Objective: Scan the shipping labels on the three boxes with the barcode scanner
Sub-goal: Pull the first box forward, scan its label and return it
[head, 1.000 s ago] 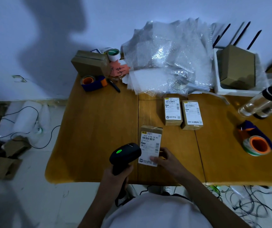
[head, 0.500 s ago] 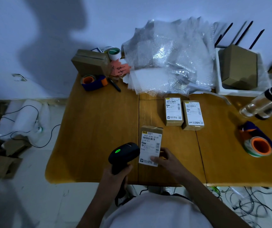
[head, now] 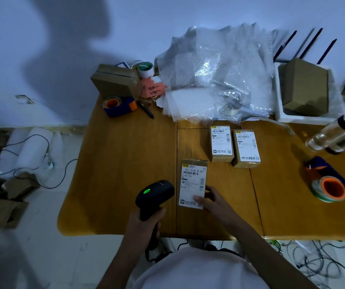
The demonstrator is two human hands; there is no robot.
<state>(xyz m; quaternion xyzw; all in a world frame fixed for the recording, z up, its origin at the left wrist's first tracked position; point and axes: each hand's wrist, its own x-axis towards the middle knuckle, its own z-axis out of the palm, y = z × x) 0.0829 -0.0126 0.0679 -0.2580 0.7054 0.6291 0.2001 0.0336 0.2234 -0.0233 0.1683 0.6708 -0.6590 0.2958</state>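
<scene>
My left hand [head: 146, 221] grips the handle of a black barcode scanner [head: 154, 196] whose green light glows on top; its head sits just left of the near box. My right hand [head: 211, 200] holds the lower right corner of that near box [head: 192, 182], a small brown carton with a white shipping label facing up. Two more labelled boxes lie side by side farther back: the middle box [head: 221, 142] and the right box [head: 246, 148], both apart from my hands.
The wooden table [head: 125, 163] carries a pile of bubble wrap [head: 215, 80], a brown carton [head: 115, 82], tape dispensers [head: 119, 105] [head: 330, 182], a black pen [head: 145, 109], a clear bottle [head: 336, 134] and a white tray [head: 280, 113] with a box. Cables and cardboard lie on the floor.
Almost nothing has moved: the scanner and the near box stay in the same grip, with only a slight shift of the view.
</scene>
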